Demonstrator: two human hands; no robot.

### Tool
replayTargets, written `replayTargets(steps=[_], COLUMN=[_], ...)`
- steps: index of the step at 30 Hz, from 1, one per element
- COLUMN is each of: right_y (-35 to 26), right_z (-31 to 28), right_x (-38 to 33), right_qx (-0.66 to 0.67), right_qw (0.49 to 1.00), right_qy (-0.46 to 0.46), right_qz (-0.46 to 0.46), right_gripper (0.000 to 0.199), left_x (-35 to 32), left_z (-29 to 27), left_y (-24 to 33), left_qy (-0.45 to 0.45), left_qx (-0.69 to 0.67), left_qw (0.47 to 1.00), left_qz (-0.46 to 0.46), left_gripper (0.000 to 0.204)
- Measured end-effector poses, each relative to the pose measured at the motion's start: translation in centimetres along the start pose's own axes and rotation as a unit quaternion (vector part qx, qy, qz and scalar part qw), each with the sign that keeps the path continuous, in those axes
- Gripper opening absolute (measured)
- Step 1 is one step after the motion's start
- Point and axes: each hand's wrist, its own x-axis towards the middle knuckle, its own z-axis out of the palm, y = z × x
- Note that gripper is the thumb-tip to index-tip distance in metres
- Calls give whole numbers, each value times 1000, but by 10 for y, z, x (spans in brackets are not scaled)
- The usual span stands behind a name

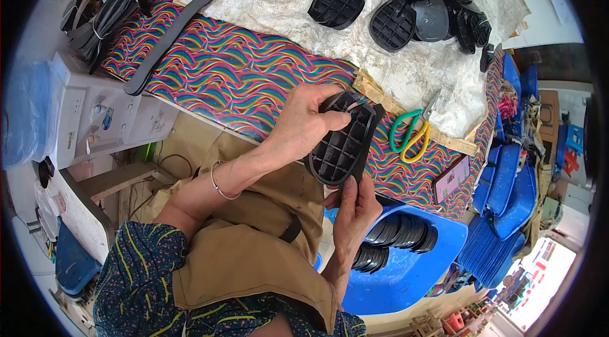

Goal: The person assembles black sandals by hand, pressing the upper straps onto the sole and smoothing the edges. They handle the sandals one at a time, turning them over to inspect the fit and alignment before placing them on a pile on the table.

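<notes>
Between my two hands is a black shoe heel, its gridded hollow side facing up. A black strip stands along its right edge. My left hand grips the heel's upper left, with the thumb pressed over the grid near the top. Lower down, my right hand pinches the bottom end of the heel and strip; some of its fingers are hidden underneath. Scissors with one green and one yellow handle lie on the table just right of the heel.
Several loose black heels lie on white sheeting over the patterned tablecloth. A long dark strip and bundled strips are at left. A phone rests near the right edge, above a blue tub of stacked heels.
</notes>
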Motion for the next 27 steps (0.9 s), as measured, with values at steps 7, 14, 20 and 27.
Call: replayTargets(steps=[7, 14, 20, 27], right_y=[-5, -2, -3, 7], right_z=[0, 11, 16, -5], right_x=[-11, -16, 1, 25], right_qx=[11, 24, 104, -90], right_qw=[1000, 998, 989, 952], right_qy=[12, 40, 92, 103], right_qz=[0, -30, -57, -273], right_gripper=[24, 27, 30, 41], left_x=[-8, -16, -28, -21], left_z=[6, 10, 15, -47], left_y=[0, 6, -8, 10], left_qy=[16, 36, 79, -218], left_qx=[-16, -37, 33, -69], left_qw=[1000, 997, 974, 964], left_qz=[22, 65, 210, 137], left_gripper=[14, 16, 25, 36])
